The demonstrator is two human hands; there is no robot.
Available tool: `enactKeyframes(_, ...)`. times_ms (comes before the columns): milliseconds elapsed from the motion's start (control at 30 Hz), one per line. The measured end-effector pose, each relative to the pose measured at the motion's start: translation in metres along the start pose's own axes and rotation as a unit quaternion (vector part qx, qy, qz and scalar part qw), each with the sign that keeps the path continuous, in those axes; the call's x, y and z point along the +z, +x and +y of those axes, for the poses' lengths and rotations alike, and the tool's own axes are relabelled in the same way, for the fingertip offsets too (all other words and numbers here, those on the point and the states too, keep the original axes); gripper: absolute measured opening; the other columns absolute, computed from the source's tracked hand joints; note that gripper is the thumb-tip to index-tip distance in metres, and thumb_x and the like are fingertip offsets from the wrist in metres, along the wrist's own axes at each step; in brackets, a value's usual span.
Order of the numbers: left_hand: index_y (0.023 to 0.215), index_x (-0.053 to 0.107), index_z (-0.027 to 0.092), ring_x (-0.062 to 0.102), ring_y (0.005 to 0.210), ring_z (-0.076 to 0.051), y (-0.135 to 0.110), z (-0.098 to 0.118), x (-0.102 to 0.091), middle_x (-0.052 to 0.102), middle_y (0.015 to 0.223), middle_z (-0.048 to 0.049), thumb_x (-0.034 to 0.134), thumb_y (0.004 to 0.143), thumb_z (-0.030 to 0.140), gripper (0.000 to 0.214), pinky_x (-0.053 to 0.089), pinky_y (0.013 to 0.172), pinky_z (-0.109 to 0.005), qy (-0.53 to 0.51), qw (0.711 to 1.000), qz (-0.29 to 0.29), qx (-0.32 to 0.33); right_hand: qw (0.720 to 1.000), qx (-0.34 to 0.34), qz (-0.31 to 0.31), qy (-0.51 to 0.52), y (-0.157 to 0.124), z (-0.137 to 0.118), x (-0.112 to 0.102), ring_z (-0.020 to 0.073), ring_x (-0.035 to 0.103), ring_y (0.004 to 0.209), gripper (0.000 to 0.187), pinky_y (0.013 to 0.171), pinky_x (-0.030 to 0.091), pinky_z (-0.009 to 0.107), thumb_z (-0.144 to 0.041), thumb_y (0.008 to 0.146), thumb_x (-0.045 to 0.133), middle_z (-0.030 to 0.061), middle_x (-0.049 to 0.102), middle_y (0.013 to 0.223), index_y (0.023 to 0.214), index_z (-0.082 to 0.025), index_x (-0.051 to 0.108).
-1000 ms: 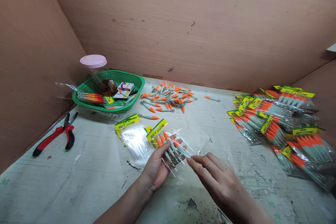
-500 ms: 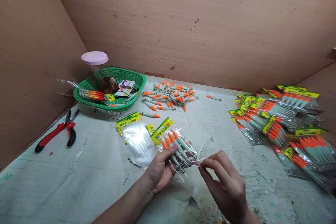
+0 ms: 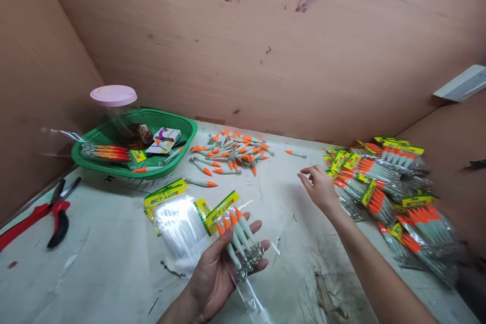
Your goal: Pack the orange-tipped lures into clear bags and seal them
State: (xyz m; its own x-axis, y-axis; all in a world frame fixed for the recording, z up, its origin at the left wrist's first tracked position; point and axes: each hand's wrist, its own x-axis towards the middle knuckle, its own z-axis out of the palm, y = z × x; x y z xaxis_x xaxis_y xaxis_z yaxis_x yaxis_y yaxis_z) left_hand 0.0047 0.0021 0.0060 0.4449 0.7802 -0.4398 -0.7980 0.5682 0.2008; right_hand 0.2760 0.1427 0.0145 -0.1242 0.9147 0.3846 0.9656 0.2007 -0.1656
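My left hand [image 3: 216, 273] holds a clear bag of several squid jigs [image 3: 238, 243], orange at one end and pale green along the body, with metal hook crowns. The thumb presses on the bag and the other fingers support it from beneath. A yellow-green "BCT LURE" header [image 3: 224, 208] tops this bag, and its clear open end hangs below the hooks. Beyond it, my right hand [image 3: 318, 187] hovers over the table with thumb and forefinger apart and nothing visible between them. It is nearest to a lone squid jig [image 3: 296, 154] and the packed bags on the right.
A pile of loose squid jigs [image 3: 235, 151] lies at the back. Flat bags [image 3: 178, 225] are stacked left of my left hand. Packed bags [image 3: 379, 187] are heaped at right. A green basket [image 3: 152, 172] and red-black pliers [image 3: 56, 207] are at left.
My right hand has left the bag's end and moved up and right across the table. My left hand still holds the bag, its fingers now more spread. The camera view has shifted.
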Motion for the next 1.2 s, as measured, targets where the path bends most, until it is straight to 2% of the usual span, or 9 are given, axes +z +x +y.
enactKeyframes(167,0.139,0.027,0.016,0.063,0.1,-0.036,0.003,0.004,-0.007,0.055,0.13,-0.0162,0.049,0.088,0.027,0.057,0.05,0.083,-0.048,0.003,1.0,-0.008,-0.011,0.994,0.03,-0.045,-0.092,0.08,0.051,0.042,0.019,0.059,0.099,0.031,0.083,0.051,0.04,-0.033,0.09,0.053,0.0077,0.056,0.118,0.117,-0.017,0.053)
enactKeyframes(333,0.137,0.033,0.015,0.064,0.099,-0.034,0.01,0.009,-0.017,0.059,0.125,-0.016,0.051,0.087,0.025,0.053,0.049,0.084,-0.048,0.001,0.999,-0.032,-0.001,0.989,0.024,-0.083,-0.122,0.1,0.051,0.054,0.0195,0.059,0.098,0.032,0.082,0.051,0.04,-0.033,0.09,0.054,0.0082,0.056,0.117,0.117,-0.016,0.053)
enactKeyframes(467,0.141,0.027,0.015,0.063,0.101,-0.035,0.009,0.011,-0.015,0.057,0.127,-0.0175,0.051,0.087,0.026,0.059,0.05,0.083,-0.048,0.006,1.0,-0.02,0.007,0.99,0.018,-0.092,-0.102,0.064,0.036,0.054,0.0191,0.059,0.098,0.032,0.082,0.051,0.04,-0.033,0.09,0.054,0.0076,0.056,0.117,0.117,-0.017,0.053)
enactKeyframes(600,0.145,0.015,0.016,0.065,0.097,-0.034,0.006,0.011,-0.007,0.059,0.125,-0.0173,0.051,0.087,0.024,0.069,0.054,0.077,-0.045,0.02,0.999,0.028,0.006,0.994,-0.01,-0.103,-0.046,-0.01,0.008,0.043,0.0189,0.06,0.088,0.016,0.074,0.051,0.033,-0.025,0.089,0.051,0.0074,0.061,0.098,0.102,-0.016,0.057)
enactKeyframes(800,0.142,0.024,0.016,0.066,0.095,-0.032,0.004,0.011,-0.001,0.061,0.122,-0.0167,0.054,0.085,0.019,0.065,0.057,0.073,-0.04,0.053,0.995,0.077,0.028,0.987,-0.086,-0.112,0.08,-0.102,-0.025,0.014,0.0202,0.056,0.086,0.015,0.073,0.05,0.033,-0.024,0.088,0.049,0.0081,0.058,0.094,0.102,-0.019,0.054)
enactKeyframes(900,0.139,0.032,0.014,0.065,0.096,-0.032,0.002,0.012,0.002,0.061,0.123,-0.0164,0.054,0.084,0.017,0.058,0.058,0.073,-0.04,0.071,0.993,0.085,0.033,0.98,-0.106,-0.105,0.135,-0.117,-0.027,0.011,0.021,0.054,0.091,0.026,0.076,0.05,0.035,-0.015,0.087,0.046,0.009,0.057,0.098,0.112,-0.021,0.051)
enactKeyframes(1033,0.135,0.038,0.014,0.064,0.099,-0.032,0.0,0.011,0.003,0.06,0.124,-0.016,0.054,0.084,0.016,0.054,0.058,0.075,-0.04,0.09,0.991,0.089,0.037,0.975,-0.112,-0.083,0.176,-0.118,-0.03,0.008,0.0212,0.054,0.087,0.025,0.073,0.05,0.037,-0.011,0.087,0.043,0.0086,0.056,0.093,0.108,-0.021,0.053)
enactKeyframes(1133,0.135,0.038,0.012,0.065,0.099,-0.031,0.003,0.01,0.002,0.061,0.121,-0.0172,0.054,0.084,0.016,0.053,0.056,0.08,-0.041,0.083,0.991,0.088,0.053,0.963,-0.101,-0.094,0.232,-0.119,-0.043,-0.025,0.0202,0.053,0.085,0.02,0.072,0.05,0.035,-0.016,0.088,0.044,0.0076,0.055,0.091,0.105,-0.022,0.053)
enactKeyframes(1200,0.135,0.038,0.011,0.065,0.099,-0.03,0.005,0.01,0.0,0.062,0.12,-0.0176,0.054,0.084,0.016,0.054,0.055,0.084,-0.042,0.071,0.991,0.089,0.065,0.929,-0.077,-0.146,0.33,-0.124,-0.056,-0.063,0.0193,0.054,0.083,0.018,0.071,0.049,0.033,-0.023,0.089,0.047,0.0068,0.055,0.09,0.106,-0.024,0.052)
